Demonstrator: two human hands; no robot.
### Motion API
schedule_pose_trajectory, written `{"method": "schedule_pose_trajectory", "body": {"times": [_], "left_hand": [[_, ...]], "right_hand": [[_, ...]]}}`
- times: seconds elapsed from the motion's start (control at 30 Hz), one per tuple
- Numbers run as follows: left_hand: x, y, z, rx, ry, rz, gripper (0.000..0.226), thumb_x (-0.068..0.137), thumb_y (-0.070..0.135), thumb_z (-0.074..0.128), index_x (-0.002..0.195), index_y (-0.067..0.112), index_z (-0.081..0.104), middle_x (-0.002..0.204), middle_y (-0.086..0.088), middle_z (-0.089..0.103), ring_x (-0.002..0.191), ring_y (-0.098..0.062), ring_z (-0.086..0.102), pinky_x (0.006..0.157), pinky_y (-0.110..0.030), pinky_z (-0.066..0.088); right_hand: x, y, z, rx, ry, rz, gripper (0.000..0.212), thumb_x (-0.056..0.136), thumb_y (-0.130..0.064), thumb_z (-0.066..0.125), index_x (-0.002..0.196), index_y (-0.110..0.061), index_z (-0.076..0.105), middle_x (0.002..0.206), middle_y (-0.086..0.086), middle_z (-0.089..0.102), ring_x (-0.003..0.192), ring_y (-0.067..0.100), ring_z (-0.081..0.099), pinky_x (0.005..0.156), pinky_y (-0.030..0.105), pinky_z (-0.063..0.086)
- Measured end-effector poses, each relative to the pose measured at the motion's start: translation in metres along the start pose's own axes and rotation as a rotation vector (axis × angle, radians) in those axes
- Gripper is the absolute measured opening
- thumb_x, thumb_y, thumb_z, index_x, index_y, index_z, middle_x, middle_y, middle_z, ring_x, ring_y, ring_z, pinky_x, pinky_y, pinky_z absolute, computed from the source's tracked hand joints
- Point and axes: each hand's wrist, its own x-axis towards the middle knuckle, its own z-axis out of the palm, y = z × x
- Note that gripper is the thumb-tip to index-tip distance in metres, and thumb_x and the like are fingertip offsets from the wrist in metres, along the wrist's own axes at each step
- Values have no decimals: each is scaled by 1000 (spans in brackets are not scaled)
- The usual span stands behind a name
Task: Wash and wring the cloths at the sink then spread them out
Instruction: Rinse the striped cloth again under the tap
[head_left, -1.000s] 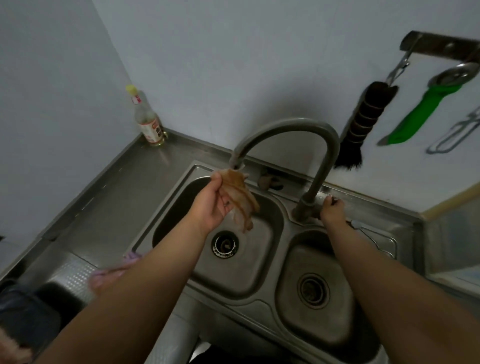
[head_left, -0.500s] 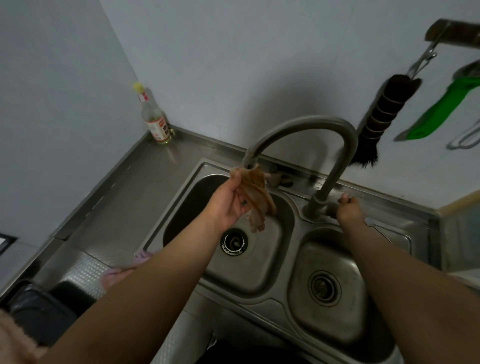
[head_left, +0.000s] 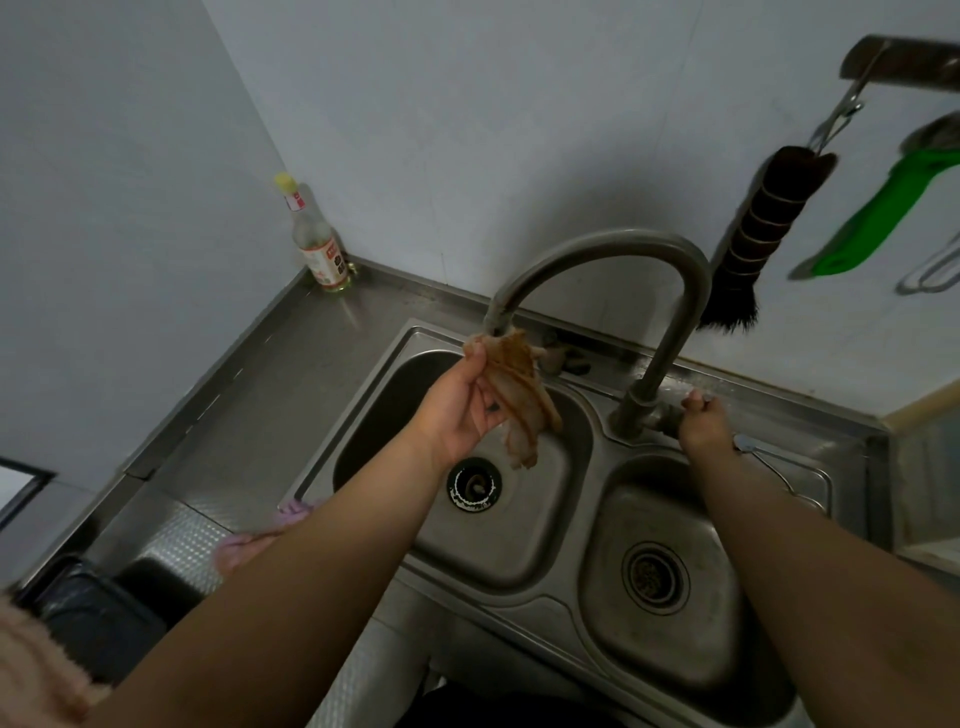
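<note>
My left hand holds a brown cloth right under the spout of the curved steel faucet, above the left basin of the double sink. The cloth hangs limp from my fingers toward the drain. My right hand is closed on the tap handle at the faucet's base, behind the right basin. A pink cloth lies on the counter left of the sink, mostly hidden by my left forearm.
A glass bottle with a yellow cap stands in the back corner of the steel counter. A dark brush, a green-handled tool and a wire utensil hang on the wall at right. A dark bin sits at lower left.
The view has shifted slightly, so everything sits a little further right. Both hands keep their places: left holding the cloth under the spout, right on the tap handle.
</note>
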Motion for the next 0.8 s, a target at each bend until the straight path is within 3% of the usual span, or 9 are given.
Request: {"method": "schedule_pose_trajectory", "body": {"times": [0.17,0.33,0.5,0.6,0.7,0.73,0.8], "left_hand": [[0,0,0,-1,-12,8,54,103,41,34,141,4,45,115,-15,67,102,-24,67,80,-36,57],[0,0,2,-8,-28,5,54,102,40,35,141,5,45,121,-17,65,105,-25,66,81,-37,56],[3,-3,1,20,-19,10,56,102,43,36,141,4,45,132,-19,59,110,-26,64,82,-37,56],[4,-3,1,48,-26,20,57,101,44,36,140,4,46,128,-18,61,107,-25,66,81,-36,56],[5,-4,-2,100,-17,51,57,101,43,38,141,3,45,133,-21,58,110,-28,62,88,-39,54],[6,-6,-4,123,-9,62,56,101,42,39,140,3,45,134,-22,56,112,-30,59,92,-42,51],[6,-8,-5,165,-2,75,51,100,38,44,136,3,49,133,-24,55,109,-32,57,93,-42,47]], "right_hand": [[-3,0,-2,-36,-29,-39,39,103,-20,29,138,-7,39,141,20,42,128,37,41,106,45,32],[-7,0,-1,49,16,26,45,103,-38,25,136,-11,41,132,23,47,119,36,47,89,39,33],[-13,-2,-2,63,31,32,49,103,-40,26,138,-8,39,134,24,46,122,37,46,99,42,35],[-23,-8,4,80,95,166,57,101,-44,33,140,-2,35,125,18,48,106,32,53,88,37,42],[-50,-17,28,29,133,150,56,99,-44,39,135,-2,44,133,18,49,121,33,48,99,39,38],[-63,-24,39,115,70,74,48,99,-42,40,129,-5,49,125,16,54,116,32,51,97,39,40],[-91,-46,57,300,-230,-43,39,100,-46,35,109,-18,60,102,4,62,99,22,59,88,37,44]]}}
